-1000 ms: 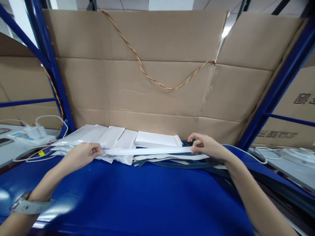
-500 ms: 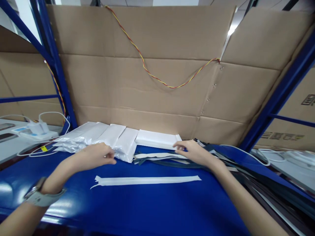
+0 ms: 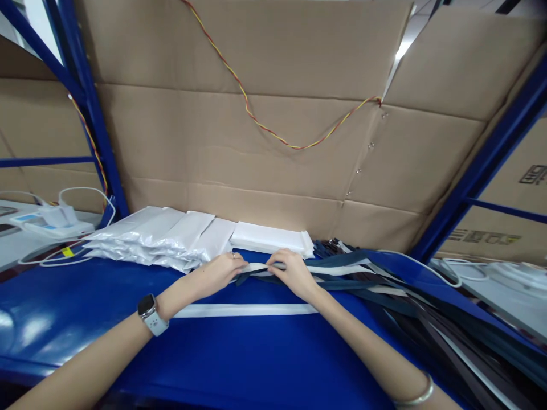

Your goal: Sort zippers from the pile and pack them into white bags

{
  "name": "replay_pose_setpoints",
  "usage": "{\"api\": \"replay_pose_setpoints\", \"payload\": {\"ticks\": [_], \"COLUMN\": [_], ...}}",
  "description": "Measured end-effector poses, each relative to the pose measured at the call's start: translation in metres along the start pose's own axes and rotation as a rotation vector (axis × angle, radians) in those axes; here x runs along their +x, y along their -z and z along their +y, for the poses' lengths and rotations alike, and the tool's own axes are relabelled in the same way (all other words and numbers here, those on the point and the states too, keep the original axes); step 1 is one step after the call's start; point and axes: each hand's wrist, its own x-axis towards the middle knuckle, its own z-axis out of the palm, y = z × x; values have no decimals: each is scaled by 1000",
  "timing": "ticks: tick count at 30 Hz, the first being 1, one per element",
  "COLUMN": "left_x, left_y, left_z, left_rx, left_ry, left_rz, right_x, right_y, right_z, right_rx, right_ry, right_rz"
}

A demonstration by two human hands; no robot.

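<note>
Pale zipper strip (image 3: pixel 260 267) pinched at the near edge of the pile, between left hand (image 3: pixel 220 272) and right hand (image 3: pixel 293 275), both narrow and close together, fingertips closed on the tape. Dark zipper tape (image 3: pixel 252 277) tangled just beneath it, one end curling toward the left hand. One white zipper (image 3: pixel 245 310) lying straight and flat on the blue shelf top (image 3: pixel 256 356), apart from the pile, just below the wrists, its right end close to the right forearm (image 3: pixel 354 336). Large heap of dark zippers (image 3: pixel 384 293), many with white edges, still spread across the right side and trailing over the shelf edge, with no sign of sorting there. Behind the hands, white flat pack (image 3: pixel 267 238) against the back of the shelf, and a row of silver-white foil bags (image 3: pixel 158 239) to its left, overlapping one another. Watch (image 3: pixel 149 314) on the left wrist, metal bangle (image 3: pixel 412 396) on the right. Further back, corrugated cardboard backing (image 3: pixel 239 142) crossed by a red-and-yellow wire (image 3: pixel 273 122), blue steel upright (image 3: pixel 89 131) at left, and a white device with looped cable (image 3: pixel 51 219) on a neighbouring bench.
</note>
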Motion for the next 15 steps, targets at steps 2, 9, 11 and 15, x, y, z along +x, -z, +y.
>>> {"api": "replay_pose_setpoints", "payload": {"ticks": [2, 9, 11, 15], "left_x": [0, 1, 1, 3], "left_y": [0, 1, 1, 4], "left_z": [-1, 6, 8, 13], "left_rx": [-11, -1, -15, -108], "left_ry": [27, 43, 37, 63], "left_rz": [18, 39, 39, 91], "right_x": [-2, -8, -8, -8], "right_y": [7, 24, 25, 27], "right_z": [-4, -18, -21, -17], "right_rx": [58, 160, 177, 200], "right_ry": [-7, -68, -78, -104], "right_rz": [26, 122, 133, 173]}}
